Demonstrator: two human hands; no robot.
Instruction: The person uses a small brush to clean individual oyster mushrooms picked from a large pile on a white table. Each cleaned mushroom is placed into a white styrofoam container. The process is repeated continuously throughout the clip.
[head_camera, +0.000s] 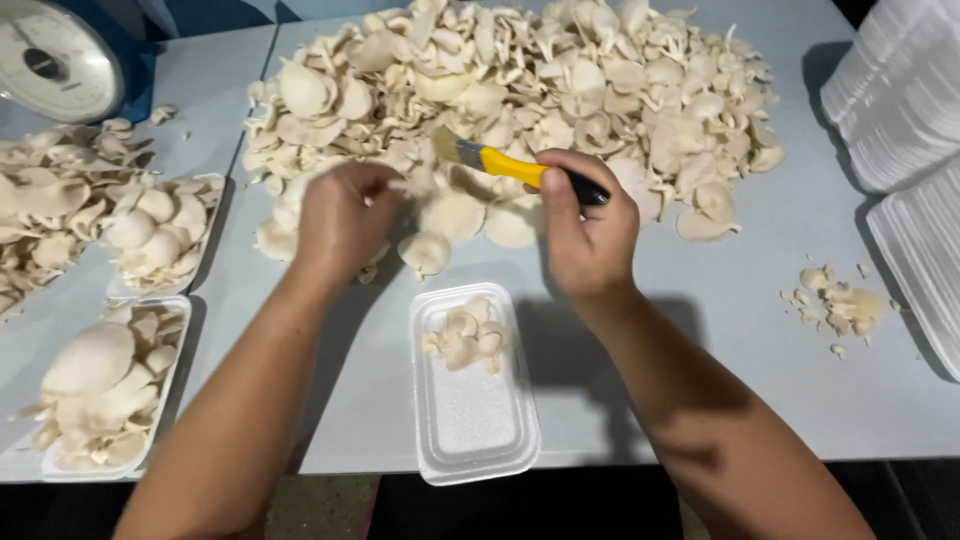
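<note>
Brush (520, 167) – yellow-black handle; mushrooms (520, 80) cream; tray (472, 410) white.

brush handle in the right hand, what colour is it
Yellow near the bristles, black at the gripped end of the brush; the head view shows it.

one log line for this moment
left hand: on mushroom pile | right hand: holds yellow brush | foam tray: few mushrooms

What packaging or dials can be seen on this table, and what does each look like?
Foam tray: front centre, white rectangle holding a few mushrooms.
Filled trays: left edge, white, heaped with mushrooms.
Empty tray stacks: right edge, white.
Scale dial: top left, round white face, blue body.
</note>
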